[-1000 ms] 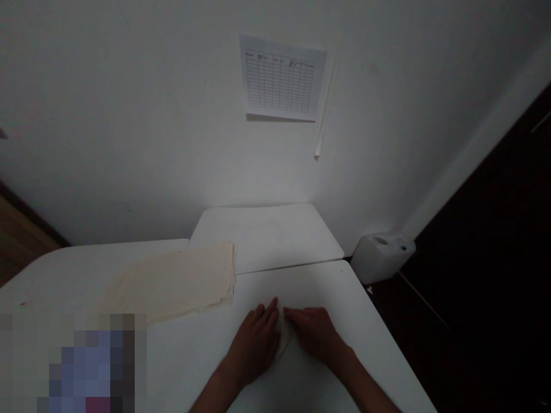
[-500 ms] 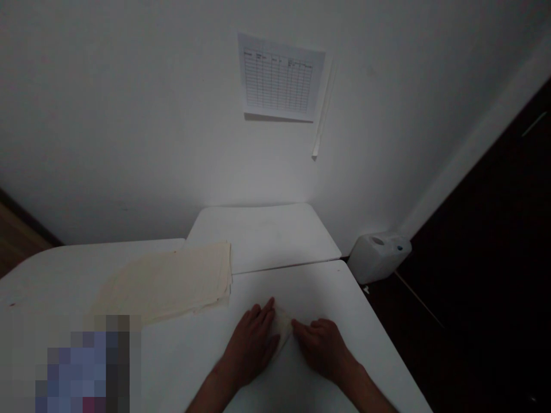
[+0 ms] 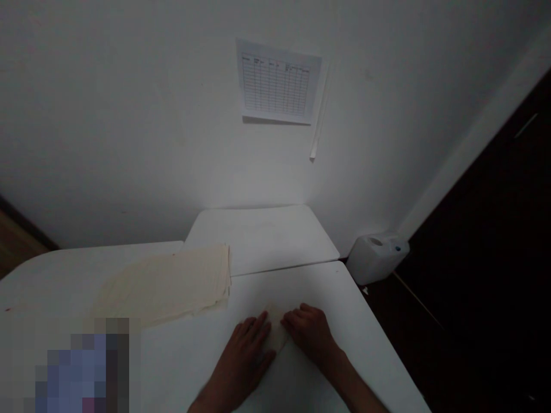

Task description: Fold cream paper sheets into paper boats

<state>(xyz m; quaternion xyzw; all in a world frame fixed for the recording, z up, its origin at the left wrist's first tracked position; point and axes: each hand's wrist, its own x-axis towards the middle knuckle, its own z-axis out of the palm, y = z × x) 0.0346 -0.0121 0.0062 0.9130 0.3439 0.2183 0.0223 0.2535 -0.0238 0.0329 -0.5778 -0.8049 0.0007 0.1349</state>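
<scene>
A small folded piece of thin cream-coloured sheet lies on the white table between my hands, partly covered by them. My left hand rests flat at its left side, fingers stretched out and thumb apart along the near edge. At its right side my right hand is closed, the curled fingertips gripping the edge. To the left lies a stack of larger thin cream sheets, with uneven, layered edges.
White table panels meet at seams against a grey wall. A ruled paper form and a narrow strip hang there. A white plastic jerrycan stands right of the table. A pixelated patch covers the lower left.
My right hand has moved slightly up and left, and its extended index finger has curled in. My left hand has shifted a little down and left.
</scene>
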